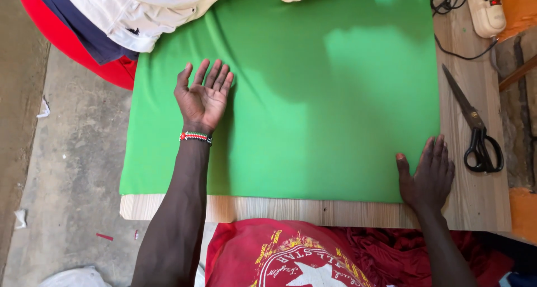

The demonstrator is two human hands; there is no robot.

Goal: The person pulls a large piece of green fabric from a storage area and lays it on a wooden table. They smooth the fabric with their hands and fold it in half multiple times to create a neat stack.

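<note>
Green cloth (pixel 313 108) spread flat across wooden surface (pixel 481 203), left hand (pixel 202 97) lying palm-up on its left part, grip wide and empty, right hand (pixel 429 174) pressed flat, fingers spread, on cloth's right edge, black scissors (pixel 475 125) just beside it.

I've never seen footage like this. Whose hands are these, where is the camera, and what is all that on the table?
There is no machine here: a person wears a camera on the head, so you look down at their own two arms. The left hand lies palm up, fingers spread, on a green cloth that covers most of a wooden table. The right hand presses flat at the cloth's right edge. Neither hand holds anything. To the right lie black-handled scissors, and a power strip sits at the far corner. Pale folded garments lie at the cloth's far left corner.
</note>
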